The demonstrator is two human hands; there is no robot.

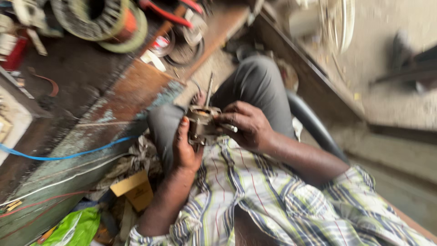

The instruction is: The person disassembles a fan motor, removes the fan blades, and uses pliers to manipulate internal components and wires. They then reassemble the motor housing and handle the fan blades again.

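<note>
A small metal motor part (pixel 202 124) with a thin shaft sticking up rests in my lap, over my grey trousers (pixel 255 84). My left hand (pixel 184 148) grips it from the left side, fingers wrapped around its body. My right hand (pixel 246 125) closes on it from the right, fingertips pressed on its top and side. The picture is blurred, so the part's fine detail cannot be made out. My striped shirt (pixel 255 191) fills the lower middle.
A worn wooden workbench (pixel 104 105) runs along the left with a wire coil (pixel 102 20), red-handled pliers (pixel 166 13) and small parts. A blue wire (pixel 63 157) crosses its edge. Cardboard (pixel 134 189) and a green bag (pixel 75 228) lie below. A black chair arm (pixel 314 125) curves at right.
</note>
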